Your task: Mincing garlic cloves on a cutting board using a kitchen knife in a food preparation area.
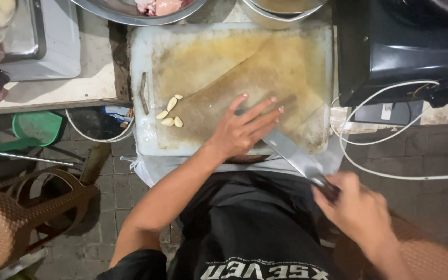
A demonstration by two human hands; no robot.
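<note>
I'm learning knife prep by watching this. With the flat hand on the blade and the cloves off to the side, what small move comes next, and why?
Probably lift the left hand off the knife and slide a garlic clove under the blade. The palm lies flat on the blade, the right hand grips the handle, yet the cloves sit apart at the cutting board's left side.

The left hand (pixel 242 129) is stretched out flat, palm down, with the fingers (pixel 265 106) long and close together, pointing up and to the right. The left arm is bare and bent at the elbow, and it runs down and to the left toward the body. The right hand (pixel 359 210) is lower and off to the right side, curled tight into a fist grip. It looks a bit blurry. The right wrist bends back toward the body. The two hands are apart and do not touch.
</note>
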